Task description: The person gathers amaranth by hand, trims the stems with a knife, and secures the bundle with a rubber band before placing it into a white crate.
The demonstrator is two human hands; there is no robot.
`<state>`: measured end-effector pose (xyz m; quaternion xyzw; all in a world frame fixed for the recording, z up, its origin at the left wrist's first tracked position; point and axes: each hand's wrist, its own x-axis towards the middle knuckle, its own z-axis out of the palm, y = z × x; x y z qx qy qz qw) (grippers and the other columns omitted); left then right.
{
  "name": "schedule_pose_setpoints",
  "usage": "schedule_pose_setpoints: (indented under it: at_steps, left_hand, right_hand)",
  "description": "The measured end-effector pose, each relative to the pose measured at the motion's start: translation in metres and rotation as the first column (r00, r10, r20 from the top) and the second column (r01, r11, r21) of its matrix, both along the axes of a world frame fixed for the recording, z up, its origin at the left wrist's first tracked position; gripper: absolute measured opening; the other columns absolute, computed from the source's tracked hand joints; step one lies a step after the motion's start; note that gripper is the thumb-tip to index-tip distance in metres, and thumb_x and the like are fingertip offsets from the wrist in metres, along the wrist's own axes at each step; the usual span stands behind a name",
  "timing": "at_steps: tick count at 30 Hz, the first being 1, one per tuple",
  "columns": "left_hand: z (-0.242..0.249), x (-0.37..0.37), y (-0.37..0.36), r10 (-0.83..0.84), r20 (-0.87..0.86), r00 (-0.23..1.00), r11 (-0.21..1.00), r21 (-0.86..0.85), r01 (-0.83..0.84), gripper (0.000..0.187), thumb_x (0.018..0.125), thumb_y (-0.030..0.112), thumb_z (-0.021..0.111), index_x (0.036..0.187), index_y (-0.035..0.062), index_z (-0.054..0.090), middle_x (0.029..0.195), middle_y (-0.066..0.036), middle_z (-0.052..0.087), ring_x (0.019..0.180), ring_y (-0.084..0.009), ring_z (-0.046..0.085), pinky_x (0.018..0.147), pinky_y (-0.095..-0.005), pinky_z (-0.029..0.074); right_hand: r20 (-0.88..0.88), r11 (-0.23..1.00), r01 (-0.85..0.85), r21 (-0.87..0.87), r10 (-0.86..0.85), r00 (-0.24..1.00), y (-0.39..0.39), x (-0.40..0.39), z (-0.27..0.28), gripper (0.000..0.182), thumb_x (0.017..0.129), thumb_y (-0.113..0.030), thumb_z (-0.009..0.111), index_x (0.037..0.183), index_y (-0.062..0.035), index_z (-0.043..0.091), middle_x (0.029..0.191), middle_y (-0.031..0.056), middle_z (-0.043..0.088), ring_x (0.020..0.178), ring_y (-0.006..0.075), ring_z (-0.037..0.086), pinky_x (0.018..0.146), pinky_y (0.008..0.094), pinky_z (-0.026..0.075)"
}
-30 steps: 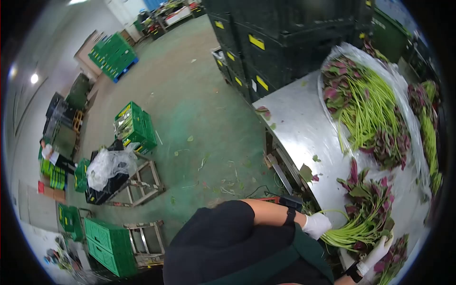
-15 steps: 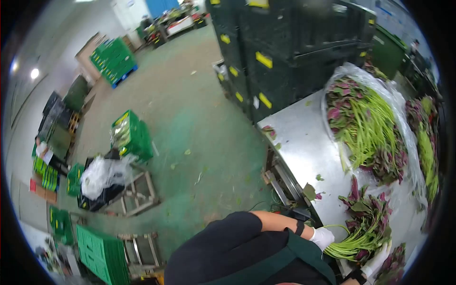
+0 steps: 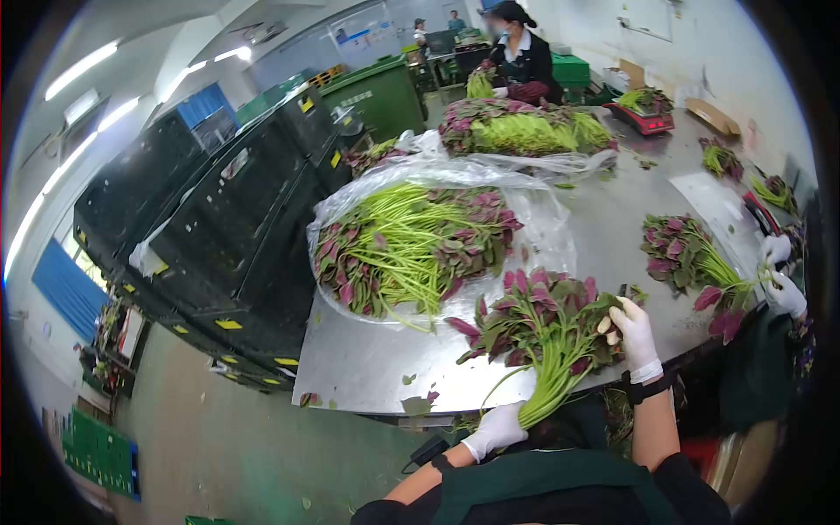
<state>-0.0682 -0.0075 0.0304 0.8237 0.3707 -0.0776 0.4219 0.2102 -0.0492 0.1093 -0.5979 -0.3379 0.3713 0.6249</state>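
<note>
My left hand [image 3: 497, 430], in a white glove, is closed around the stem ends of a bunch of red amaranth [image 3: 560, 363] at the table's near edge. Its purple and green leaves fan out away from me over the metal tabletop. At the bunch's right side my gloved right hand [image 3: 633, 334] has its fingers curled, pinching leaves at the edge. Just beyond the bunch, a large heap of amaranth [image 3: 411, 245] lies in an opened clear plastic bag [image 3: 547, 219].
Black crates [image 3: 236, 236] are stacked left of the metal table [image 3: 350, 367]. A co-worker's gloved hands [image 3: 781, 284] hold another amaranth bunch [image 3: 691, 249] at right. Across the table stands a person [image 3: 525, 61] beside more amaranth [image 3: 525, 131] and a red scale [image 3: 643, 118].
My view has swung right from the floor and crates to the table. My left hand still grips the stems; my right hand is now up beside the leaves.
</note>
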Motion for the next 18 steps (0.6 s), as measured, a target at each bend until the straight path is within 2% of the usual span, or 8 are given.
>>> schedule_pose_setpoints:
  at_steps: [3, 4, 5, 10, 13, 15, 18]
  left_hand:
    - [-0.011, -0.001, -0.001, 0.003, -0.002, 1.0, 0.997, 0.077, -0.003, 0.061, 0.067, 0.024, 0.071, 0.126, 0.011, 0.059, 0.103, -0.019, 0.069, 0.096, -0.0341, 0.066, 0.084, -0.0414, 0.052]
    - [-0.013, -0.001, -0.001, -0.003, 0.001, 1.0, 0.997, 0.071, 0.003, 0.063, 0.066, 0.025, 0.072, 0.125, 0.0066, 0.058, 0.105, -0.02, 0.068, 0.099, -0.0363, 0.066, 0.086, -0.0432, 0.052]
    - [-0.013, -0.001, -0.002, -0.001, -0.001, 1.0, 0.997, 0.08, 0.001, 0.065, 0.066, 0.025, 0.072, 0.126, 0.0066, 0.057, 0.105, -0.021, 0.068, 0.099, -0.0362, 0.066, 0.086, -0.0431, 0.052]
    - [-0.003, 0.001, -0.003, 0.016, -0.04, 0.999, 0.999, 0.038, -0.015, 0.069, 0.066, 0.025, 0.072, 0.13, 0.0064, 0.055, 0.107, -0.022, 0.068, 0.1, -0.0362, 0.065, 0.086, -0.0428, 0.052]
    - [-0.015, -0.001, -0.002, 0.015, -0.015, 1.0, 0.996, 0.084, -0.014, 0.064, 0.067, 0.028, 0.073, 0.127, 0.011, 0.057, 0.105, -0.018, 0.069, 0.098, -0.0337, 0.066, 0.086, -0.0411, 0.052]
    - [-0.016, -0.002, 0.001, 0.009, -0.014, 1.0, 0.997, 0.076, -0.008, 0.064, 0.067, 0.028, 0.073, 0.127, 0.0109, 0.058, 0.106, -0.018, 0.069, 0.1, -0.0338, 0.066, 0.087, -0.0409, 0.051]
    - [-0.009, -0.002, 0.001, -0.01, -0.024, 1.0, 0.999, 0.045, 0.011, 0.065, 0.067, 0.028, 0.074, 0.128, 0.0108, 0.057, 0.107, -0.019, 0.068, 0.101, -0.0336, 0.065, 0.089, -0.0407, 0.051]
  right_hand:
    - [-0.058, 0.999, -0.035, 0.021, 0.036, 0.998, -0.022, 0.001, -0.002, 0.023, 0.098, -0.009, 0.045, 0.114, 0.0024, 0.058, 0.079, 0.0062, 0.067, 0.056, 0.007, 0.054, 0.053, 0.0199, 0.044]
    - [-0.056, 0.999, -0.041, 0.03, 0.043, 0.997, -0.027, 0.002, -0.005, 0.025, 0.098, -0.01, 0.045, 0.116, 0.0015, 0.058, 0.079, 0.0059, 0.066, 0.056, 0.0074, 0.054, 0.053, 0.0197, 0.044]
    - [-0.056, 0.998, -0.049, 0.039, 0.051, 0.997, -0.031, 0.002, -0.007, 0.026, 0.098, -0.012, 0.046, 0.118, 0.0006, 0.058, 0.079, 0.0057, 0.065, 0.056, 0.0078, 0.055, 0.053, 0.0195, 0.044]
    - [-0.032, 0.998, -0.051, 0.027, 0.052, 0.998, -0.041, 0.002, 0.002, 0.026, 0.098, -0.012, 0.046, 0.116, -0.0006, 0.059, 0.077, 0.0046, 0.065, 0.056, 0.0065, 0.053, 0.051, 0.0189, 0.039]
    - [-0.023, 0.999, -0.031, 0.013, 0.031, 0.999, -0.039, -0.003, 0.011, 0.025, 0.097, -0.012, 0.045, 0.114, -0.0015, 0.062, 0.074, 0.0029, 0.064, 0.054, 0.0053, 0.05, 0.049, 0.0182, 0.037]
    - [-0.008, 1.0, -0.02, 0.019, 0.021, 1.0, -0.037, -0.002, 0.006, 0.025, 0.097, -0.012, 0.045, 0.113, -0.0018, 0.062, 0.073, 0.0022, 0.063, 0.053, 0.0048, 0.048, 0.048, 0.0179, 0.036]
    - [-0.038, 0.998, -0.031, 0.05, 0.032, 0.999, -0.034, 0.002, 0.0, 0.028, 0.099, -0.011, 0.045, 0.12, -0.0029, 0.062, 0.076, 0.002, 0.063, 0.054, 0.005, 0.047, 0.049, 0.0182, 0.036]
